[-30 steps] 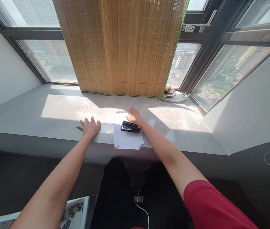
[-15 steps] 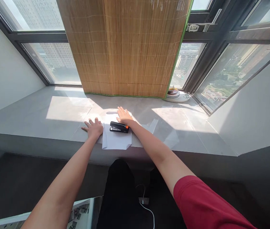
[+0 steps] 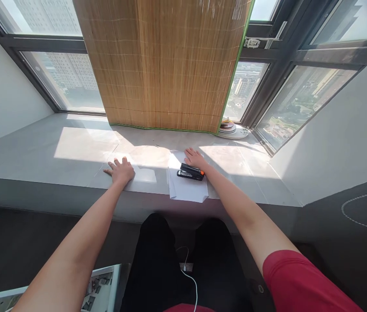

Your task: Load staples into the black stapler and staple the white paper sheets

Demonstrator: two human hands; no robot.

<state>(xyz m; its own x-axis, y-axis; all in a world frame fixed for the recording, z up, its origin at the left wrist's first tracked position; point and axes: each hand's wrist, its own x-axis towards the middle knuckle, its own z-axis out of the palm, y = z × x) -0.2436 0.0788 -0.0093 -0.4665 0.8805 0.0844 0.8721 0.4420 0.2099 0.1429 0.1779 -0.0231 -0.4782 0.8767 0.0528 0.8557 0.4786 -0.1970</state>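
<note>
A black stapler with an orange end lies on a stack of white paper near the front edge of the grey window ledge. My right hand rests flat on the far part of the paper, just behind the stapler, fingers spread. My left hand lies flat on the ledge, fingers spread, apart from the paper and touching a separate white sheet to its right. Neither hand holds anything.
A bamboo blind hangs over the middle window down to the ledge. Stacked plates sit at the back right corner of the ledge. A white cable lies between my legs. A white tray with small pieces is at the lower left.
My right hand, the paper and the stapler have shifted right along the ledge, away from my left hand. A separate white sheet now shows beside the left hand, which stays put.
</note>
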